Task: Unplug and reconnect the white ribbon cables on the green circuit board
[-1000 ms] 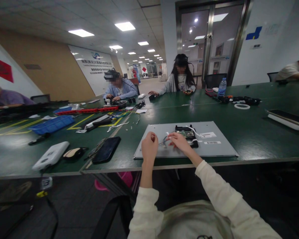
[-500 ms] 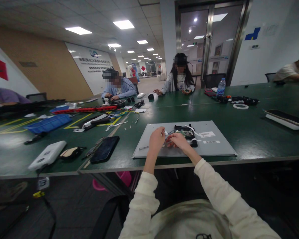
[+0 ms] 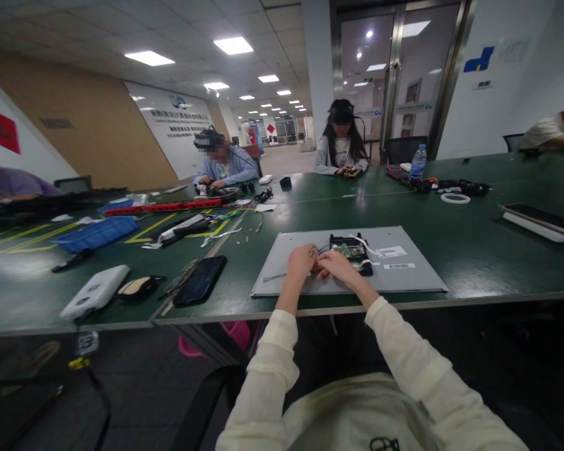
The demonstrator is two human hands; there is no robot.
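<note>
Left hand (image 3: 302, 262) sits further right than a second ago, now against right hand (image 3: 334, 265): both at one spot along the cable (image 3: 275, 277), on the panel (image 3: 404, 282). Fingers curled; cannot tell whether either pinches it.

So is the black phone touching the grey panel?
Apart: the head view shows a strip of green tabletop between the black phone and the grey panel.

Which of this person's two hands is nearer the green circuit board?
The right hand, close by the green circuit board on the gray panel; the left hand is farther off, left of the right one.
</note>
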